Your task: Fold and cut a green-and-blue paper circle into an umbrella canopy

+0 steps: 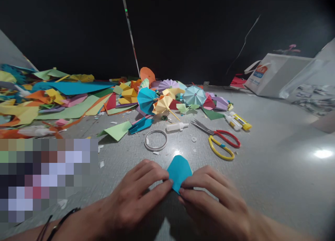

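Observation:
A small piece of blue folded paper [179, 171] is held between my two hands, low in the middle of the view. Its top edge is rounded and it narrows toward the bottom. My left hand [141, 190] pinches its left edge between thumb and fingers. On the opposite edge, my right hand [214, 194] grips it near the lower corner. Beyond the paper lie a roll of tape [156, 130], a white glue bottle [176, 126] and scissors [213, 132] with one red and one yellow handle.
Coloured paper scraps [65, 108] heap up at the back left. Several paper umbrellas, one light blue [195, 95], stand at the back middle. A yellow glue stick [240, 121] lies right of them. A white bag [277, 73] stands at the far right. The left foreground is pixelated.

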The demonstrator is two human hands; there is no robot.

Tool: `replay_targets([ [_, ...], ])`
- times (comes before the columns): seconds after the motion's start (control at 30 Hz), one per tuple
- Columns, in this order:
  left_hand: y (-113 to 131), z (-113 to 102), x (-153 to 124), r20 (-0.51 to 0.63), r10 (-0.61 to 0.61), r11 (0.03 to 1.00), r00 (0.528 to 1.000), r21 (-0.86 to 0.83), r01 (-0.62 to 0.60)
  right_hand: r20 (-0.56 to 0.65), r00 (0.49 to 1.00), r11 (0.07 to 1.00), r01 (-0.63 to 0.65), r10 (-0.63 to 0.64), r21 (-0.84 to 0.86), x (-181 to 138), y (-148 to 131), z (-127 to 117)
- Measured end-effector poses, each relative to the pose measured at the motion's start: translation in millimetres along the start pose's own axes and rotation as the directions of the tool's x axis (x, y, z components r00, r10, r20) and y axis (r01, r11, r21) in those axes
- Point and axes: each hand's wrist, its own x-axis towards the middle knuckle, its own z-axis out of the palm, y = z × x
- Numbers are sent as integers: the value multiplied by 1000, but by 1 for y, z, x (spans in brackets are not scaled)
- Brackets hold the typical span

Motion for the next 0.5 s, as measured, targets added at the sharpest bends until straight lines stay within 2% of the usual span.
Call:
replay_targets([
  [0.17,3,-10,6,94,5,996,996,87,-13,-49,998,999,-38,38,-7,1,-2,5],
  [0.3,3,-11,4,62,51,990,997,128,-59,-93,995,999,-36,33,-34,5,-3,3],
  [0.4,1,-8,3,-40,-1,1000,999,22,2,-83,996,997,-29,23,-74,10,-6,-6],
  [0.5,-3,-10,6,-117,-169,969,979,-201,143,-126,990,990,-81,66,-114,12,-17,-17],
])
